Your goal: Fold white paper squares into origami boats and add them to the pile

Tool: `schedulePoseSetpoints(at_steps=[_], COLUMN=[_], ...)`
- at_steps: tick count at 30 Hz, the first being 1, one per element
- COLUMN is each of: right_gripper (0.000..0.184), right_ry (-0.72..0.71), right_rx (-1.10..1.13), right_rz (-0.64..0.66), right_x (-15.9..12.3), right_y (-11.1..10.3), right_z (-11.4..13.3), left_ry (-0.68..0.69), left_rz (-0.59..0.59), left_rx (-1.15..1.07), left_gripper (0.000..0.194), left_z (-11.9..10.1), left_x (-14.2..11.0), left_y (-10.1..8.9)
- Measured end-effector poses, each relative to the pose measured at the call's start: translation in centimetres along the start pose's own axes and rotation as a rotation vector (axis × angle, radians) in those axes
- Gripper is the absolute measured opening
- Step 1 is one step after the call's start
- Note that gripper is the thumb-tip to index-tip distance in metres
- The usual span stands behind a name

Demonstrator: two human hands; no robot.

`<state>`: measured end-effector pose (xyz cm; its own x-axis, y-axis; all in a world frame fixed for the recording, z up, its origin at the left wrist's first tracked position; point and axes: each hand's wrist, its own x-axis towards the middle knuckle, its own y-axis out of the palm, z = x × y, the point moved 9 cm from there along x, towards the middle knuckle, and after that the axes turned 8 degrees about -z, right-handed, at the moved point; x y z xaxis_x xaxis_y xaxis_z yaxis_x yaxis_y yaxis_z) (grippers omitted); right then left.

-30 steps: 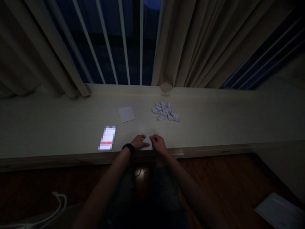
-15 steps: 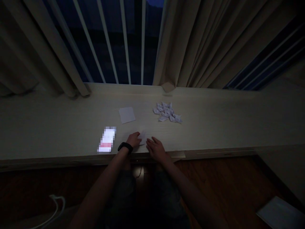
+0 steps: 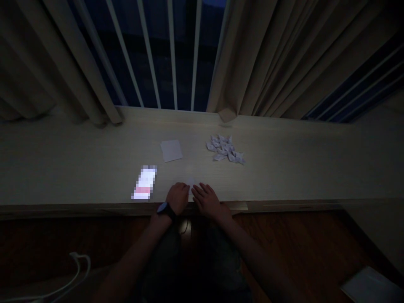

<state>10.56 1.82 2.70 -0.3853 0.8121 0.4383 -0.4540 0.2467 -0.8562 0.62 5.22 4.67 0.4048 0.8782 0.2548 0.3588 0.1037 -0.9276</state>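
A small piece of white paper lies near the front edge of the pale ledge, mostly covered by my hands. My left hand, with a dark watch on its wrist, is closed on the paper's left side, fingers curled. From the right, my right hand rests flat with its fingers stretched over the paper's right part. Beyond them lies a stack of square paper sheets. To its right sits a pile of several folded paper pieces.
A lit phone, its screen blurred out, lies left of my hands. Beige curtains and a barred window stand behind the ledge. Below are a wooden floor, a white cable and a pale flat object at the lower right.
My left hand has turned and curled more over the paper. My right hand has moved onto the paper, so less of it shows. The view has shifted slightly.
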Motion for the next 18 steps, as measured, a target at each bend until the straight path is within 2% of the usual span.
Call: schedulePoseSetpoints(at_steps=[1, 3, 6, 12, 18], right_gripper=[0.042, 0.042, 0.042, 0.046, 0.042], right_ry=[-0.001, -0.004, -0.01, -0.03, 0.018], right_rx=[-0.004, -0.009, -0.019, -0.039, -0.143], right_rz=[0.005, 0.012, 0.026, 0.059, 0.076], right_x=[0.0, 0.0, -0.1, 0.2, 2.0], right_y=[0.0, 0.1, 0.3, 0.6, 1.0], right_z=[0.1, 0.2, 0.3, 0.5, 0.5], left_ry=[0.041, 0.033, 0.003, -0.041, 0.016], left_rz=[0.027, -0.002, -0.042, -0.035, -0.024], left_rx=[0.008, 0.035, 0.045, 0.032, 0.027], left_gripper=[0.031, 0.039, 0.047, 0.051, 0.052], left_z=[-0.8, -1.5, -1.7, -1.6, -1.5], left_x=[-1.1, -2.8, -4.1, -3.9, -3.5], left_y=[0.6, 1.1, 1.8, 1.5, 1.1])
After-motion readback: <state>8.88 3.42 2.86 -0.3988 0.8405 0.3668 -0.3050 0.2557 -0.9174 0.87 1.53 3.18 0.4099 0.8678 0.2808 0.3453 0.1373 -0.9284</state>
